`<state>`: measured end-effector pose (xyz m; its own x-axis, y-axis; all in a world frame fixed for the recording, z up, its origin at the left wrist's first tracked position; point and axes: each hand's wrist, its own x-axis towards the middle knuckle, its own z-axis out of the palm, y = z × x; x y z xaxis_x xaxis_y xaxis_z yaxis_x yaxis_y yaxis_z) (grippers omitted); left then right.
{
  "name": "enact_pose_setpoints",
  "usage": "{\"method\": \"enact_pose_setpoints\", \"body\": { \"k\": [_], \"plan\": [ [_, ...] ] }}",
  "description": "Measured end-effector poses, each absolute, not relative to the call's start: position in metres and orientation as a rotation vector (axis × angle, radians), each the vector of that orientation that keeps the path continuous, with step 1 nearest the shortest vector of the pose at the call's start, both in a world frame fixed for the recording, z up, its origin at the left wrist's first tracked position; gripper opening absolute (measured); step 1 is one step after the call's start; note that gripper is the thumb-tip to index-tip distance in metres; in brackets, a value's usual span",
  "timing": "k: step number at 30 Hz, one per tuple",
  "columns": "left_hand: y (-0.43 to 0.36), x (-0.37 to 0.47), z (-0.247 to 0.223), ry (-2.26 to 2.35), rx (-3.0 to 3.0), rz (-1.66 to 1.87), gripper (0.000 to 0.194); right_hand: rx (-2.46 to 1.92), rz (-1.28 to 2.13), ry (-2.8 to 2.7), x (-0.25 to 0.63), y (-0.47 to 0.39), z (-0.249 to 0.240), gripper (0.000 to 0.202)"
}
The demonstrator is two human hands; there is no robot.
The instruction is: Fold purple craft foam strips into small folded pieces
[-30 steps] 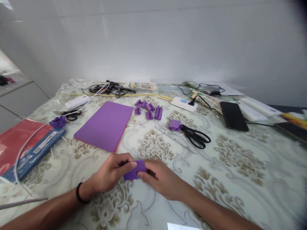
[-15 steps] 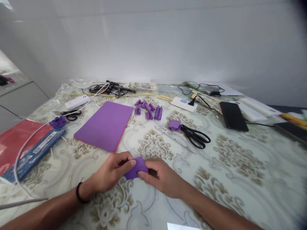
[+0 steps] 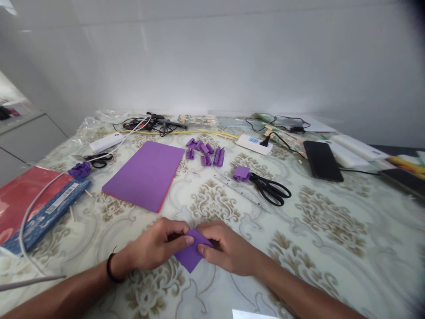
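Purple paper piece (image 3: 191, 258) sits between both hands above the near part of the counter (image 3: 332, 279), one corner pointing toward the wearer. Left hand (image 3: 166, 244) pinches its left side; right hand (image 3: 230, 249) pinches its right. Beyond: purple sheets (image 3: 144, 175) at left, folded purple pieces (image 3: 206, 160) farther back, black-handled scissors (image 3: 260, 180) at right.

1. Held paper (image 3: 190, 260): solid purple.
2. Paper stack (image 3: 144, 173): purple on top, red edge peeking out.
3. Tabletop (image 3: 381, 274): pale, swirly grey lines plus gold-brown damask, kinda fancy.
4. Packet (image 3: 33, 190): red with blue strip.
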<state>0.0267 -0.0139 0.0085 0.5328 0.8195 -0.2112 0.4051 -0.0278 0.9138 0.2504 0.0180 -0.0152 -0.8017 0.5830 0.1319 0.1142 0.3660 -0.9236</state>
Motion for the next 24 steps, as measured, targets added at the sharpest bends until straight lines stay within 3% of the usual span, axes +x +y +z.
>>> {"method": "enact_pose_setpoints", "body": {
  "k": [7,17,21,24],
  "plan": [
    [-0.013,0.024,0.005,1.011,1.641,0.513,0.044,-0.633,1.31,-2.258,0.248,0.016,-0.014,0.04],
    [-0.011,0.023,0.005,1.155,1.626,0.679,0.046,-0.852,1.432,-2.046,0.249,0.013,-0.017,0.043],
    [-0.01,0.023,-0.002,1.12,1.49,0.701,0.037,-0.943,1.477,-1.86,0.248,0.014,-0.023,0.048],
    [-0.01,0.024,-0.006,1.08,1.327,0.724,0.031,-0.927,1.503,-1.696,0.247,0.014,-0.027,0.037]
  ]
}}
